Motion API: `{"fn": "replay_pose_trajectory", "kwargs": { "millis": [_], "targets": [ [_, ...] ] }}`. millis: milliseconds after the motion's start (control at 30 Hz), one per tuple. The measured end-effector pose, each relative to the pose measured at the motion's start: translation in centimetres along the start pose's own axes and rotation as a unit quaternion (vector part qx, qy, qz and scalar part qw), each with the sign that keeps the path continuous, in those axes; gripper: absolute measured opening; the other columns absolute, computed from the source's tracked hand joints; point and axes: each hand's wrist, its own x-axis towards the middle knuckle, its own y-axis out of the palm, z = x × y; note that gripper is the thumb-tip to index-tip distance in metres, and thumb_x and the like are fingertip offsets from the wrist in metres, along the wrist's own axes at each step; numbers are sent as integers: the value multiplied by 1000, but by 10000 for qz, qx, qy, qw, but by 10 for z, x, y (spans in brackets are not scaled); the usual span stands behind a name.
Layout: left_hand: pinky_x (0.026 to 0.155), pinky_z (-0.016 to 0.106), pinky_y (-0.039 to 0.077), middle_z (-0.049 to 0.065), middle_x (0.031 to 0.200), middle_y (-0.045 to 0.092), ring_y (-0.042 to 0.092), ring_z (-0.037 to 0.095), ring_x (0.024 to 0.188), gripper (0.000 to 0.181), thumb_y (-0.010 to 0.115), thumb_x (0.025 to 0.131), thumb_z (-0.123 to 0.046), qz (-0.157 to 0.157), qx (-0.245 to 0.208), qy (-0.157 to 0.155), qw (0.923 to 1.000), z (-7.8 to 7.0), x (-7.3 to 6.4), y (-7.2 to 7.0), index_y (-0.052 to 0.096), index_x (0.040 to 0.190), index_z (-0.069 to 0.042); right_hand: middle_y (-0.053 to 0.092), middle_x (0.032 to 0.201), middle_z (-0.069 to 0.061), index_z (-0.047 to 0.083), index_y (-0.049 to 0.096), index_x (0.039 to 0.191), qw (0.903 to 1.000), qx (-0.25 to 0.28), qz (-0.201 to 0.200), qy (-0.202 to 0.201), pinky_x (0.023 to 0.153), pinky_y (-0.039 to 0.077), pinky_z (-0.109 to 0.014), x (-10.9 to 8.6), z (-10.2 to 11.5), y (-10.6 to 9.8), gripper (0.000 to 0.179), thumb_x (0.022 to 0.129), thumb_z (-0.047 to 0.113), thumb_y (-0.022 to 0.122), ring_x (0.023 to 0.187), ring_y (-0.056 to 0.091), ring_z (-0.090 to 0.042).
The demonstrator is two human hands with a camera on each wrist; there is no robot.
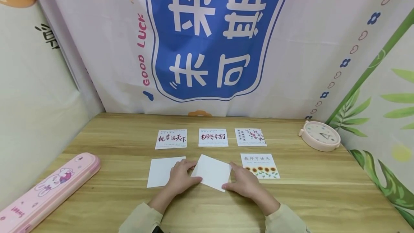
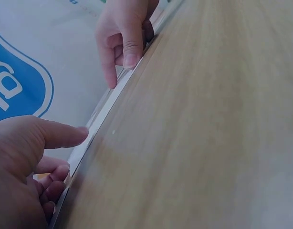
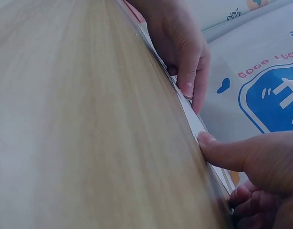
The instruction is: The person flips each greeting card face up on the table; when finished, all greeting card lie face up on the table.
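A blank white card (image 1: 211, 173) lies turned at an angle at the near middle of the table, its left and right edges between my two hands. My left hand (image 1: 182, 176) holds its left side, thumb at the near part of that edge and index finger farther up. On the other side my right hand (image 1: 244, 182) grips the card with its index finger at the far right corner and thumb at the near one. Both wrist views show the card (image 2: 101, 114) edge-on, low against the tabletop. Another blank white card (image 1: 160, 172) sits partly behind my left hand.
Three printed cards form a back row: left (image 1: 171, 139), middle (image 1: 213, 137) and right (image 1: 250, 137). A sunflower card (image 1: 261, 166) lies beyond my right hand. A pink pencil case (image 1: 51, 193) is at the left, a pink clock (image 1: 320, 136) at the back right.
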Motion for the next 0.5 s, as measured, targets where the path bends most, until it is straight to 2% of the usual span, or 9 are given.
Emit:
{"fn": "replay_pose_trajectory", "kwargs": {
  "millis": [33,100,167,233,267,367,500],
  "targets": [
    [70,36,30,-2,80,47,40,17,76,47,73,64,-20,-65,-66,16,10000,1,0,0,60,104,0,55,102,-24,-13,37,122,10000,-13,-2,-5,76,42,-44,0,0,0,85,64,39,72,92,53,-34],
    [68,33,32,-2,77,47,40,15,72,39,71,65,-14,-245,-355,12,9991,2,1,1,61,100,0,59,84,-19,-13,36,123,10000,-19,32,-3,72,43,-41,0,0,0,86,65,39,71,80,55,-28],
    [65,29,34,-1,73,47,40,14,68,32,69,65,-7,-445,-768,5,9961,4,2,2,62,95,1,54,65,-11,-13,35,123,10000,-20,67,-2,66,43,-37,0,0,0,86,65,40,71,67,51,-22],
    [61,26,36,1,72,46,41,14,66,25,66,66,-1,-603,-1211,-35,9908,4,3,2,62,91,2,52,62,-8,-12,36,123,10000,-55,63,-32,63,43,-35,0,0,0,85,65,40,70,63,49,-19],
    [59,25,36,2,71,46,42,14,65,23,65,66,2,-654,-1413,-53,9878,4,3,2,62,89,3,47,57,-5,-12,35,124,10000,-34,75,-15,60,42,-33,0,0,0,85,65,40,71,59,45,-16],
    [58,23,37,4,72,47,42,14,65,20,63,67,5,-714,-1723,-90,9824,4,3,2,61,87,4,46,59,-3,-9,36,124,10000,-9,6,-5,55,40,-31,0,-1,0,85,65,40,71,57,43,-15],
    [60,23,38,5,75,48,42,15,67,18,61,69,6,-745,-1887,-95,9792,3,2,1,59,87,3,43,60,2,-4,34,123,9995,262,-193,30,46,34,-27,0,-2,2,81,65,37,72,50,38,-11]
  ]
}}
